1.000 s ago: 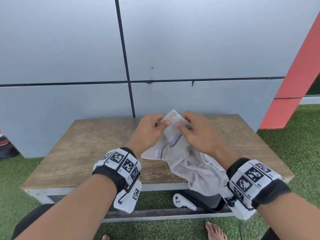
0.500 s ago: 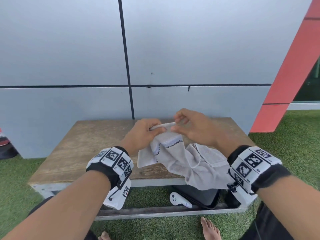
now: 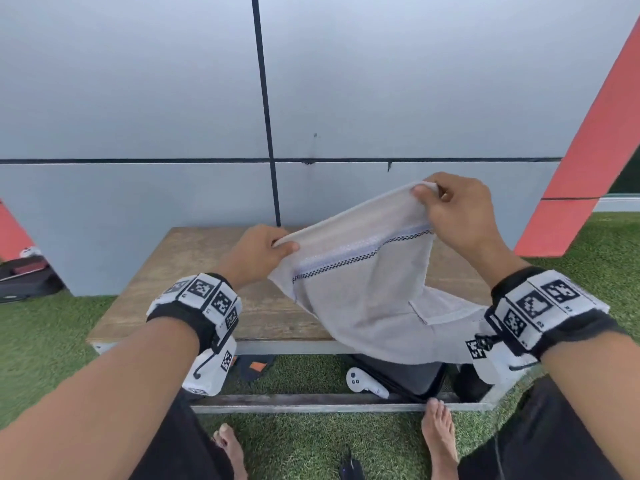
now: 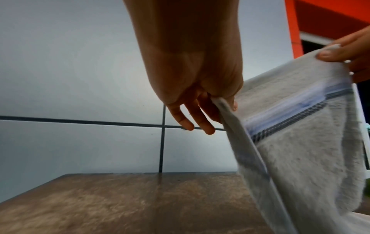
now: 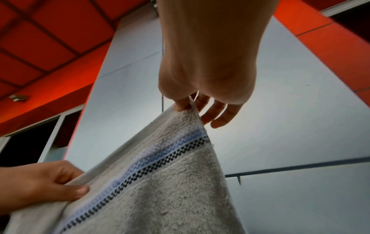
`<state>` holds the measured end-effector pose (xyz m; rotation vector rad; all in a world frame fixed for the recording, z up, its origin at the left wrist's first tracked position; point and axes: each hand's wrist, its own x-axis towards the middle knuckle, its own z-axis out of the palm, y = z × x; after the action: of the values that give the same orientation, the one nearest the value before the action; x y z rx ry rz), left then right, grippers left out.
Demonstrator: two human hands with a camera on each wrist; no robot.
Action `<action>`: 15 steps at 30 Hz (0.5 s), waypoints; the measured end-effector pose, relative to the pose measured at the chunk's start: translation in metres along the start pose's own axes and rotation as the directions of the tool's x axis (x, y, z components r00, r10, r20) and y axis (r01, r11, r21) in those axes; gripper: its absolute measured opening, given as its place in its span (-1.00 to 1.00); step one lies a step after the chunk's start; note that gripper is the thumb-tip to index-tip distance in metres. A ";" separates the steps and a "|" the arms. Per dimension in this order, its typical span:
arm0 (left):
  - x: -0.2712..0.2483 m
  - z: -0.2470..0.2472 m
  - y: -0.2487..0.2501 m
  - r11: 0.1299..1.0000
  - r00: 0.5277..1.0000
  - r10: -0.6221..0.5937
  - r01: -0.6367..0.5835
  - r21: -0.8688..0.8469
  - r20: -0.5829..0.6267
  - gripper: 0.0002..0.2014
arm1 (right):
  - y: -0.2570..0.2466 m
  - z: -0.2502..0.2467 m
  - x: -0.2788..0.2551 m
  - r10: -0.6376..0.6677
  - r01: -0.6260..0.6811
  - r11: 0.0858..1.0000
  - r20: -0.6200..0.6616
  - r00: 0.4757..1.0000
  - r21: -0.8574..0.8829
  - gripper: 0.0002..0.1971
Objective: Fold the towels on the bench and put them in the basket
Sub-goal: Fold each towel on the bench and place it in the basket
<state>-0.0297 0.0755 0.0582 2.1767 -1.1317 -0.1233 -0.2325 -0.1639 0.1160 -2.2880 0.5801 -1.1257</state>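
Towel [image 3: 360,299] lifted over bench [image 3: 194,271], tail draped off its near edge | left hand [image 3: 258,256] pinches one top corner low, right hand [image 3: 457,216] pinches the other high | hem pulled taut, likely to square it for folding | basket not in view

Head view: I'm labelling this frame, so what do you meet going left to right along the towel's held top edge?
Left hand pinching the lower corner → towel with its blue and checked stripe → right hand pinching the raised corner → slanted red panel.
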 end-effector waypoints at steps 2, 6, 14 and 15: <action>0.002 0.001 -0.005 0.999 0.999 -0.030 0.030 -0.018 -0.037 -0.65 | 0.026 -0.001 0.000 0.124 -0.122 0.991 0.034 0.992 -0.053 -0.79; 0.014 0.035 -0.005 0.994 0.998 -0.054 0.056 -0.090 0.017 -0.62 | 0.076 0.011 -0.012 0.302 -0.197 0.890 0.207 0.931 -0.411 -0.60; 0.043 0.151 -0.014 0.992 0.820 -0.110 0.055 0.115 0.561 -0.66 | 0.145 0.072 -0.059 0.541 -0.059 0.763 0.584 0.605 -0.644 -0.74; 0.043 0.163 -0.017 0.985 0.796 -0.142 0.057 0.161 0.588 -0.70 | 0.148 0.078 -0.062 0.516 -0.025 0.772 0.602 0.609 -0.636 -0.75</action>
<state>-0.0515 -0.0352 -0.0679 2.3927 -1.3872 -0.8638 -0.2253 -0.2225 -0.0524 -2.7110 0.9702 0.2968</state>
